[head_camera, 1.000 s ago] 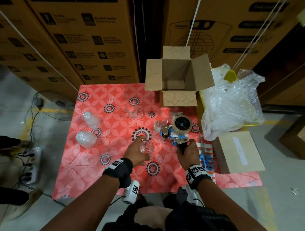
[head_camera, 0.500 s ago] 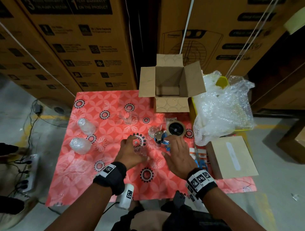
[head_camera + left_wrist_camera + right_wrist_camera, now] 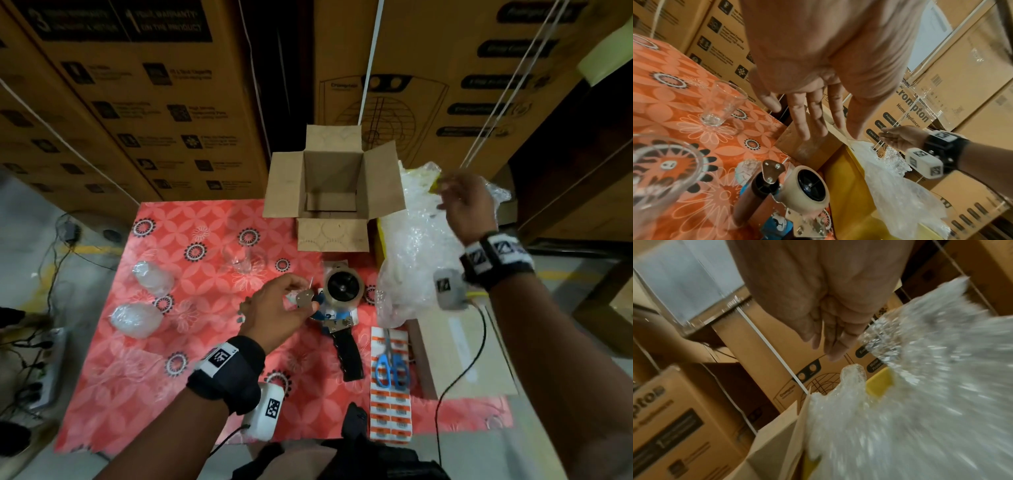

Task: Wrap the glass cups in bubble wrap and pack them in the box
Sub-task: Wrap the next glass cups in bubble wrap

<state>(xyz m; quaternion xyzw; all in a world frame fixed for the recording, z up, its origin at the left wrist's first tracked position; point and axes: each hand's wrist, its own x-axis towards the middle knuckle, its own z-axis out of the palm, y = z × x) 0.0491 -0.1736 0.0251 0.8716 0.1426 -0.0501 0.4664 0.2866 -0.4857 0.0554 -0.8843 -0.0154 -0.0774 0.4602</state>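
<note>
the left hand (image 3: 274,305) is held with fingers straight and apart over the tape gun (image 3: 337,305) at frame centre, nothing gripped. the right hand (image 3: 467,205) is raised at upper right above the bubble wrap (image 3: 414,260), fingers extended, nothing held. a bare cup (image 3: 241,258) is seen upright left of centre, two wrapped cups (image 3: 135,320) at left, the open box (image 3: 334,190) at top centre.

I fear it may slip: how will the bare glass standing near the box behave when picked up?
The glass looks smooth and clear, so probably slippery and fragile. It stands upright on a narrower base, so a sideways push may tip it.
</note>
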